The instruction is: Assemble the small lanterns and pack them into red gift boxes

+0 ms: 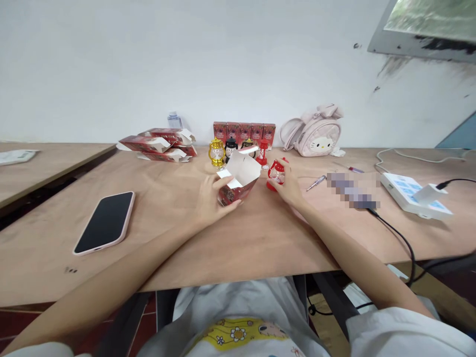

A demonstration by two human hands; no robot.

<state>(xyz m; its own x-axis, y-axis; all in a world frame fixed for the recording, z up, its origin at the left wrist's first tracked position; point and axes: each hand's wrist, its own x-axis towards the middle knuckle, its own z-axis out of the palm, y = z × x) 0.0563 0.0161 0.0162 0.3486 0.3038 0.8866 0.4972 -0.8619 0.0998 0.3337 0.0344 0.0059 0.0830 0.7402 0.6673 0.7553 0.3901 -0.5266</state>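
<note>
Nearest, we list one white shirt [238,297] with a yellow printed panel, at the edge of a wooden surface [238,248]. On this surface, at left, we record one phone [106,222], dark screen upward. Left hand [208,198]: fingers wrapped around one red carton [242,173], tilted, mouth open, white lining showing. Right hand [292,186]: fingers grasping one red lantern [276,173], just beside the carton and outside it. Progress, in our judgement: partway; the carton's flaps are opened, the lantern is in hand, and the two are apart. Whether the lantern is going in or has come out, we cannot tell. To the right: one power strip [405,193] with a white plug, one slim metallic tool [316,183], one red-handled tool [356,169]. Beyond the hands, four lanterns stand in a row: one gold lantern [216,152], one black lantern [230,147], one dark gold-trimmed lantern [248,144], partly hidden, and one upright red lantern [263,151]; we total five with the held one. Further back at left, one pile of cartons [148,144], at least three, overlapping, some flaps open. Farthest, near the wall [167,59]: one clear bottle [174,120], five upright cartons [244,131] side by side, and one pink bag [320,136].
</note>
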